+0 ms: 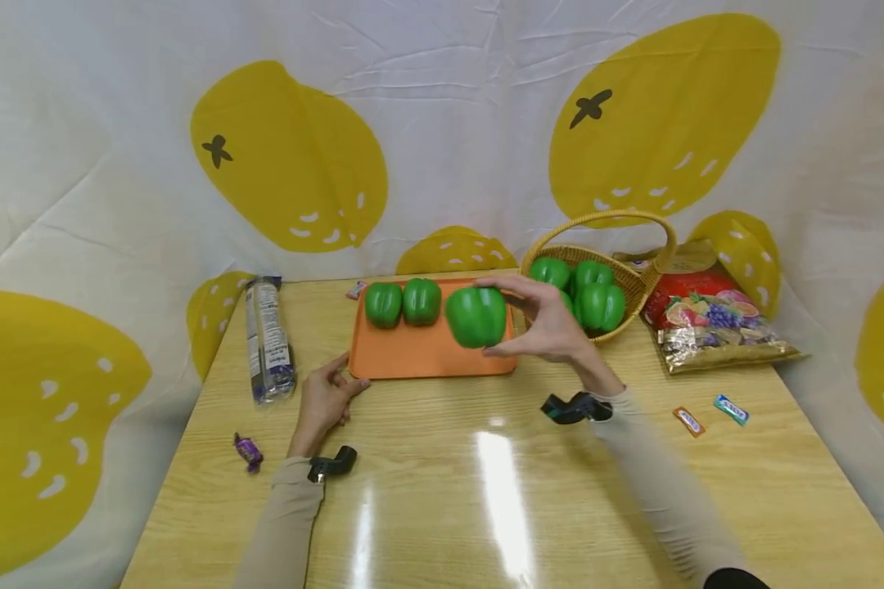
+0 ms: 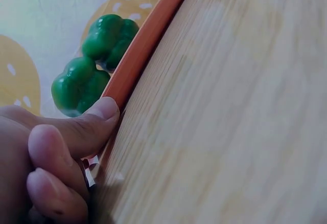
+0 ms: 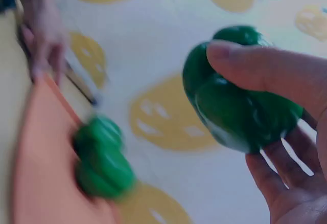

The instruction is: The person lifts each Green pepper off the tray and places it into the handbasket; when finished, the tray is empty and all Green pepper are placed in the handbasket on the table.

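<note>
My right hand (image 1: 548, 321) grips a green bell pepper (image 1: 476, 317) above the right part of an orange tray (image 1: 442, 360). In the right wrist view, the thumb lies across this pepper (image 3: 230, 106) and the fingers curl beneath it. Two more green bell peppers (image 1: 403, 303) sit side by side at the tray's back left. My left hand (image 1: 326, 401) pinches the tray's front left corner between thumb and forefinger. From the left wrist, the thumb shows against the tray's rim (image 2: 138, 50), with other fingers curled.
A wicker basket (image 1: 637, 286) with several green bell peppers (image 1: 599, 307) stands right of the tray, its handle arching up. Beyond it lies a candy bag (image 1: 714, 315). Small wrapped candies (image 1: 688, 421) lie at right, a purple one (image 1: 248, 451) at left. A clear packet (image 1: 268, 343) lies back left.
</note>
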A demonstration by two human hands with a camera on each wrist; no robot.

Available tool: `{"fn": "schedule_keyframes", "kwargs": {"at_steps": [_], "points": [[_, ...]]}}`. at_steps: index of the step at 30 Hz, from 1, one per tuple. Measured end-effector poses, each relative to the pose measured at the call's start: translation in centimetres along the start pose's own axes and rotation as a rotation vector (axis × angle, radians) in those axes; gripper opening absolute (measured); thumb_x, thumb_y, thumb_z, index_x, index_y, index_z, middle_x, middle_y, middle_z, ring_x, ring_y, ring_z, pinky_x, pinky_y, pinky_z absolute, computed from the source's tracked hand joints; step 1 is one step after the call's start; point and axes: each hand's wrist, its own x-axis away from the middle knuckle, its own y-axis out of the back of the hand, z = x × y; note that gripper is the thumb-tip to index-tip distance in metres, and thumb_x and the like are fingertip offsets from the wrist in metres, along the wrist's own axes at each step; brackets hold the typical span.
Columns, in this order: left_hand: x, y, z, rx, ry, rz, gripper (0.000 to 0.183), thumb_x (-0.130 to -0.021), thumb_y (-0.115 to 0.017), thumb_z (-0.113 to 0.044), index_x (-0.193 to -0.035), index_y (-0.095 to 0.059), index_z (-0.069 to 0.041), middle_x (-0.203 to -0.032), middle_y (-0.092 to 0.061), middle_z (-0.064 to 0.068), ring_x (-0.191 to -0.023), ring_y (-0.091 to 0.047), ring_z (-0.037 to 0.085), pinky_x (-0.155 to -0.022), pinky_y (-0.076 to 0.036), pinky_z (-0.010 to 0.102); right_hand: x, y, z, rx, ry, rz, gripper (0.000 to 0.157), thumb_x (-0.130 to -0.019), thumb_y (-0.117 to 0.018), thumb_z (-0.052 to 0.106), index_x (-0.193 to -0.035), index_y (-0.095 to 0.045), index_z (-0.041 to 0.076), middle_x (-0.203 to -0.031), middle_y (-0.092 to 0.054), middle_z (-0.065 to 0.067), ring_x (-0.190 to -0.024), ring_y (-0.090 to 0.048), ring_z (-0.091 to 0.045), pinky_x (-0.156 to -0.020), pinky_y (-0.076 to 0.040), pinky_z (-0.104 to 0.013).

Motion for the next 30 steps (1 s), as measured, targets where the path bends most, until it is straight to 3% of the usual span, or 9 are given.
{"fn": "schedule_keyframes", "kwargs": {"at_steps": [2, 6, 12, 16, 24, 30], "points": [[0.0, 0.1, 0.0, -0.004, -0.002, -0.001, 0.072, -0.081, -0.083, -0.023, -0.146, -0.051, -0.020, -0.072, -0.054, 0.009, -0.032, -0.050, 0.015, -0.030, -0.048, 0.043, 0.9, 3.2, 0.4, 0.020, -0.014, -0.048, 0.089, -0.050, -0.089, -0.020, -0.132, -0.057, -0.007, -0.134, -0.056, -0.020, -0.123, -0.056, -0.026, -0.106, -0.050, -0.036], [0.1, 0.3, 0.0, -0.004, 0.004, 0.002, 0.073, -0.082, -0.083, -0.024, -0.146, -0.050, -0.021, -0.073, -0.054, 0.010, -0.033, -0.050, 0.015, -0.030, -0.048, 0.042, 2.7, 8.7, -0.4, -0.044, -0.044, -0.144, 0.092, -0.047, -0.082, -0.032, -0.133, -0.055, -0.011, -0.136, -0.053, -0.025, -0.126, -0.053, -0.029, -0.106, -0.050, -0.032], [0.2, 0.1, 0.1, 0.008, -0.006, 0.011, 0.073, -0.082, -0.083, -0.025, -0.147, -0.050, -0.022, -0.073, -0.053, 0.010, -0.033, -0.050, 0.014, -0.029, -0.047, 0.041, 4.8, 13.9, -2.0, -0.068, -0.133, -0.216, 0.090, -0.055, -0.078, -0.032, -0.138, -0.051, -0.010, -0.142, -0.048, -0.026, -0.128, -0.053, -0.029, -0.103, -0.051, -0.031], [0.2, -0.1, 0.1, 0.009, -0.014, 0.009, 0.072, -0.082, -0.083, -0.024, -0.146, -0.051, -0.022, -0.073, -0.053, 0.011, -0.032, -0.049, 0.014, -0.028, -0.046, 0.041, 5.2, 15.6, -3.5, -0.059, -0.184, -0.239, 0.090, -0.058, -0.078, -0.031, -0.139, -0.049, -0.008, -0.144, -0.044, -0.025, -0.128, -0.053, -0.027, -0.103, -0.050, -0.030], [0.1, -0.3, 0.0, 0.005, -0.008, -0.002, 0.072, -0.081, -0.083, -0.022, -0.146, -0.051, -0.020, -0.072, -0.052, 0.010, -0.031, -0.048, 0.014, -0.028, -0.045, 0.041, 4.7, 17.2, -5.6, -0.097, -0.262, -0.262, 0.088, -0.063, -0.076, -0.028, -0.142, -0.048, -0.003, -0.146, -0.042, -0.016, -0.131, -0.050, -0.024, -0.102, -0.051, -0.026], [0.2, -0.2, -0.1, 0.012, -0.008, 0.011, 0.072, -0.082, -0.082, -0.023, -0.146, -0.050, -0.021, -0.073, -0.052, 0.010, -0.032, -0.049, 0.014, -0.028, -0.046, 0.041, 4.6, 17.9, -6.6, -0.021, -0.308, -0.264, 0.086, -0.069, -0.078, -0.022, -0.145, -0.046, 0.003, -0.147, -0.041, -0.013, -0.132, -0.047, -0.023, -0.102, -0.049, -0.020]]}}
